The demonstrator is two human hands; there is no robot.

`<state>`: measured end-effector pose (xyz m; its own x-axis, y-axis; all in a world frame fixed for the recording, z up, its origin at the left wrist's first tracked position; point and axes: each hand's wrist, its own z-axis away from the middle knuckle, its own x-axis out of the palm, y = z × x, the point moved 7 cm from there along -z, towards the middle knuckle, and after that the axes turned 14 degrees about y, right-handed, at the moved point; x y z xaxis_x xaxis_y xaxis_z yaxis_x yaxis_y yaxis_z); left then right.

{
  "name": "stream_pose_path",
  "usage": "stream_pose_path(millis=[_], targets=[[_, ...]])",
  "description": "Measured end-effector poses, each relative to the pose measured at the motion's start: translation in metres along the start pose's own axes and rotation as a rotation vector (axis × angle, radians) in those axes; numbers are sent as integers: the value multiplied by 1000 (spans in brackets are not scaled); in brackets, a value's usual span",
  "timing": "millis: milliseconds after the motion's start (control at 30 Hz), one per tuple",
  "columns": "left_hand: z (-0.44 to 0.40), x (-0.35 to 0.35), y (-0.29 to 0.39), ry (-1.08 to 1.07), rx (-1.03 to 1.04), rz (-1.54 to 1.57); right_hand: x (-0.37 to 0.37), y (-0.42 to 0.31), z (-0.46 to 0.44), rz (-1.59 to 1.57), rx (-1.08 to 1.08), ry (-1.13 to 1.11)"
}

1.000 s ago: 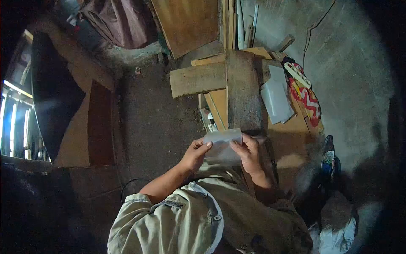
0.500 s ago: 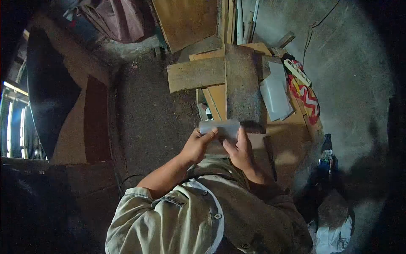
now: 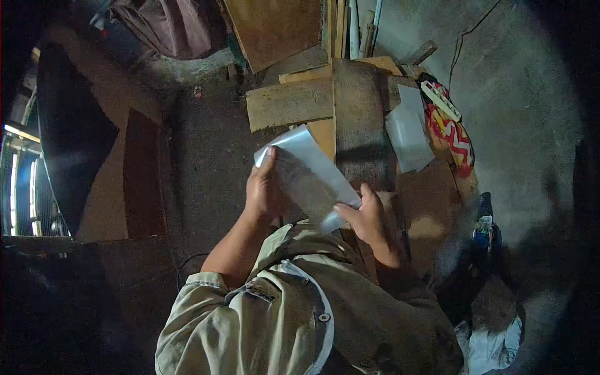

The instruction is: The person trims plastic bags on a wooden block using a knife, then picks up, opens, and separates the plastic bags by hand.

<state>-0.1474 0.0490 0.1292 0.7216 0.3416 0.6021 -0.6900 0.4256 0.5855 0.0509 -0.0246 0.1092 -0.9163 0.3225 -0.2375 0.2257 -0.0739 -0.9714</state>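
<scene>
A translucent plastic sheet [image 3: 309, 169] is stretched at a slant between my two hands, above my lap. My left hand [image 3: 265, 187] grips its left edge, thumb on top near the upper corner. At the lower right end, my right hand [image 3: 364, 215] pinches the sheet between thumb and fingers. Just beyond the sheet lies a dark, worn wooden board [image 3: 359, 112]. More translucent sheets [image 3: 407, 140] rest in a small pile to the right of that board.
A pale plank [image 3: 290, 105] extends left from the dark board. A white power strip [image 3: 440, 101] and a red and yellow patterned bag [image 3: 455, 144] lie at the right. Farther right stands a dark bottle [image 3: 484, 222]. Brown cardboard [image 3: 428, 200] lies beneath the pile.
The sheet, held small and level before, is now spread out and slanted. My left hand has moved up and left; my right hand has shifted slightly right.
</scene>
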Motion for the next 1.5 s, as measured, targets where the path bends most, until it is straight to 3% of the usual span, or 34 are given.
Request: stream_pose_path(millis=[33, 100, 133, 167, 233, 367, 400, 433, 500, 567, 633, 700, 767, 800, 900, 933, 1033, 1067, 1167, 1233, 1400, 1500], targets=[[-1, -2, 3, 0, 1, 0, -2, -3, 1, 0, -1, 0], [-4, -8, 13, 36, 37, 79, 3, 7, 7, -180, 241, -102], [-8, -7, 19, -6, 100, 73, 5, 10, 6, -286, 99, -84], [-7, -6, 23, -5, 104, 74, 3, 8, 6, -287, 98, -88], [-3, -12, 33, 101, 141, 85, 1, 4, 6, 24, 11, -174], [-8, -15, 41, -84, 187, 99, -15, 38, 0, 5, 82, -69], [7, -12, 44, 76, 153, 29, -21, 20, -5, 78, -63, 34], [12, -8, 43, 76, 153, 30, -21, 15, -9, 79, -64, 33], [20, -3, 41, 88, 207, -63, -29, 10, -20, -208, 26, 92], [25, 7, 33, -103, 224, -207, -27, 12, -25, -279, 108, -32], [32, 10, 21, -297, 244, -590, -3, 1, -16, -677, 321, -297], [43, 20, 2, -508, 262, -711, 0, 5, -16, -680, 355, -282], [55, 27, -11, -585, 253, -780, 18, -7, -6, -994, 609, -587], [59, 31, -16, -662, 254, -849, 21, -18, -4, -971, 732, -434], [55, 22, -31, -745, 146, -1135, 5, -29, -21, -778, 528, -308], [59, 34, -30, -785, 363, -949, 8, -35, -23, -940, 609, -336], [50, 26, -38, -816, 371, -1079, -13, -55, -38, -797, 453, -129], [50, 25, -38, -763, 268, -1214, -16, -64, -43, -840, 402, -148], [49, 26, -40, -786, 309, -1135, -31, -68, -51, -628, 208, -70], [41, 18, -45, -790, 301, -1232, -31, -80, -51, -573, 177, -95], [33, 11, -49, -727, 243, -1041, -33, -94, -51, -184, -33, -84], [31, 7, -48, -717, 93, -1062, -32, -122, -40, -334, -37, -218]])
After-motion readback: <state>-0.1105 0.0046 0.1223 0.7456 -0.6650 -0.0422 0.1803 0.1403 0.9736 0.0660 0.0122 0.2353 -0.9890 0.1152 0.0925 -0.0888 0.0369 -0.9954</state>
